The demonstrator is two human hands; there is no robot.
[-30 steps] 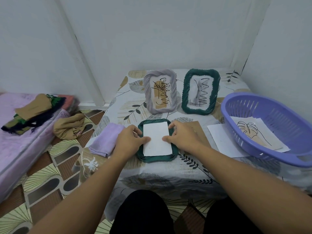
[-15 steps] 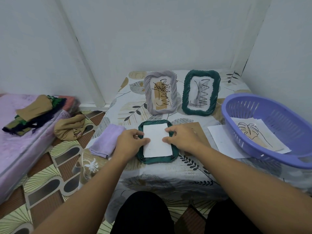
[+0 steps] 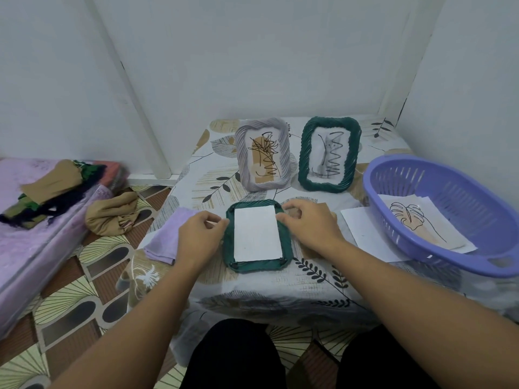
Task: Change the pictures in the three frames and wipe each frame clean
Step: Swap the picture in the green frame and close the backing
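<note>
Head view: both hands grip the face-down green frame [image 3: 257, 237] on the desk [image 3: 309, 279], left hand [image 3: 200, 234] pinching its left edge, right hand [image 3: 307, 227] its right, probably to steady it while the white picture back [image 3: 257, 234] seats; the lilac cloth [image 3: 168, 240] waits just beside for wiping.

Dark green woven frame [image 3: 257, 266] at 6 o'clock, white sheet [image 3: 257, 233] inside; lilac cloth [image 3: 165, 238] at 9; purple basket [image 3: 438, 189] at 3; leaf-print counter [image 3: 309, 282].
</note>
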